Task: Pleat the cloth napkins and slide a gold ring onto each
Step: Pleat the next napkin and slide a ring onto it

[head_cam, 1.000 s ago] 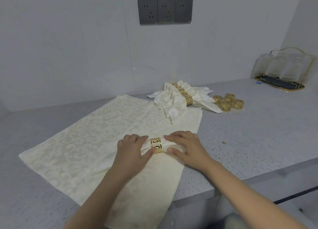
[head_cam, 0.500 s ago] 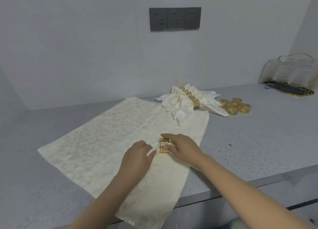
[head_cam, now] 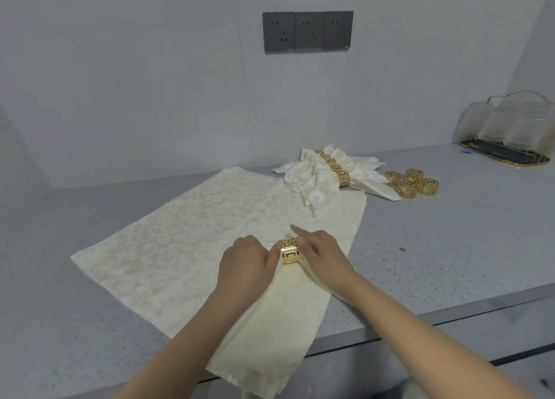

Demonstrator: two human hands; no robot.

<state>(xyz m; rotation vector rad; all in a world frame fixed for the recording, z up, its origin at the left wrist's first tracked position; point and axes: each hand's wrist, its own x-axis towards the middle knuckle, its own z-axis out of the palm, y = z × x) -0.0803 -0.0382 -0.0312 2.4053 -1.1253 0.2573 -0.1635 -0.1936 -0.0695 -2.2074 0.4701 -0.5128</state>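
Note:
A gold ring (head_cam: 289,251) sits around a gathered cream napkin (head_cam: 270,326) whose wide end hangs over the counter's front edge. My left hand (head_cam: 244,266) grips the napkin just left of the ring, thumb against it. My right hand (head_cam: 322,253) pinches the ring from the right, index finger stretched out past it. Both rest on a flat cream napkin (head_cam: 186,236) spread on the counter. Several ringed napkins (head_cam: 327,176) lie in a pile at the back. Beside them are several loose gold rings (head_cam: 411,184).
The grey speckled counter (head_cam: 450,242) ends in a front edge just below my forearms. A tray with upturned glasses (head_cam: 507,134) stands at the back right. Dark wall sockets (head_cam: 307,31) are above the pile.
The napkin bundle has swung from lying crosswise to pointing toward me, its wide end now over the counter edge. The ring and both hands moved with it. The camera shifted slightly.

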